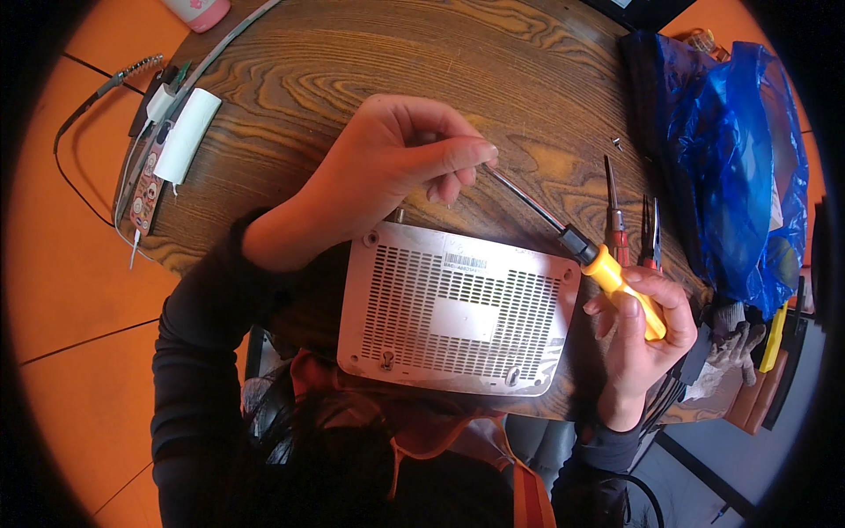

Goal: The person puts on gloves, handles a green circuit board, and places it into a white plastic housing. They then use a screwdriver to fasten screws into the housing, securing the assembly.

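My right hand is wrapped around the yellow handle of a screwdriver, whose shaft slants up to the left. At its far end, the thumb and forefinger of my left hand pinch the tip. Whether a small screw is between those fingers is hidden. Below both hands, a white vented electronics box, like a router, lies with its slotted underside up at the table's near edge. Its underside has a barcode label, corner holes and keyhole slots. A small metal connector sticks out at its far side.
Right of the box lie a second screwdriver and red-handled pliers. Small screws rest farther back. A blue plastic bag and a grey work glove are at right. At left are a white roll, a power strip and cables.
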Motion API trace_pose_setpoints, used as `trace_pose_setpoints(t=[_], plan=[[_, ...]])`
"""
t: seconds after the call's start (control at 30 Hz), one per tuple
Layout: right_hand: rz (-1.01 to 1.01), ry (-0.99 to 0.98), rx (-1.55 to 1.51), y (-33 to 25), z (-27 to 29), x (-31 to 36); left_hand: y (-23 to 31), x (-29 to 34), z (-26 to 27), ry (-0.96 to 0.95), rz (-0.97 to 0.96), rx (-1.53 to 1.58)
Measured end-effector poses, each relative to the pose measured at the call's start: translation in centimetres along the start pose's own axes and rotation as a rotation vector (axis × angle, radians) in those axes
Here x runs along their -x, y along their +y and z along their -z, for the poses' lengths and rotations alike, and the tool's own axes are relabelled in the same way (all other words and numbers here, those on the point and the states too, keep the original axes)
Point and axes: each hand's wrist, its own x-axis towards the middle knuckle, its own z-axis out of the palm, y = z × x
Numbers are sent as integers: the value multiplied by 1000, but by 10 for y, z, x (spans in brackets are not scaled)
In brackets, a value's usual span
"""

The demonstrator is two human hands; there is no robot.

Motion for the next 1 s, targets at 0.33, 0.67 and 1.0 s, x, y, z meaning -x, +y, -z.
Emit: trace_pose_setpoints(t=[0.33, 0.67, 1.0], plan=[[395, -129, 415, 2, -16, -1, -1, 5, -3, 82, 251, 548], [415, -117, 381, 7, -12, -1, 10, 8, -11, 122, 153, 523], [378, -53, 298, 10, -12, 2, -1, 5, -3, -18, 23, 502]])
